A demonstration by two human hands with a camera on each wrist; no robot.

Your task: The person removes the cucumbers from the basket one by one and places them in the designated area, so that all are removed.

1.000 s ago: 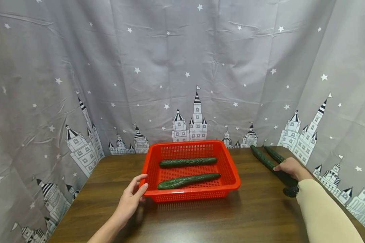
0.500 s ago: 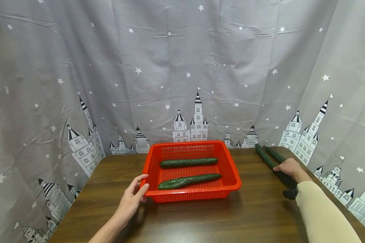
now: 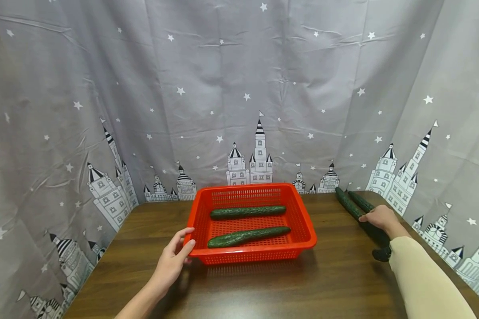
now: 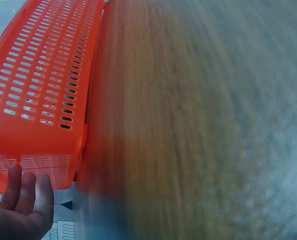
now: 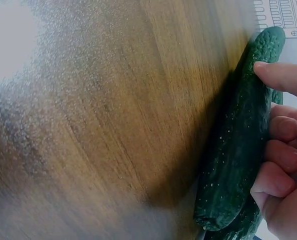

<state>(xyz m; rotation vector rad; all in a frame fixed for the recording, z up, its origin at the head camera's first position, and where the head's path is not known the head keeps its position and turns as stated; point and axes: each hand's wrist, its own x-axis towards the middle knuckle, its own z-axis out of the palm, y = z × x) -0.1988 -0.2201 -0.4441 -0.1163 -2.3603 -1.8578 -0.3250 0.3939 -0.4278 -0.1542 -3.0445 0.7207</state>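
A grey curtain printed with stars and castles hangs behind everything I'm watching. Before it stretches the brown wooden worktop, and at its middle stands a red basket, wider than it is deep. Inside lie two cucumbers, apart from each other: the far cucumber runs straight left to right, while the near cucumber tilts a little, its right end farther off.

Right of the basket, well apart from it, is the held cucumber. Its long axis runs from far left to near right, steeply across the line of the pair inside. Just beyond it on the right lies the outer cucumber, partly hidden.

The right hand has that first one gripped, thumb on its skin and fingers bent against it; I can't tell whether it touches the worktop. The left hand, much farther from it, grips the basket's near left rim.
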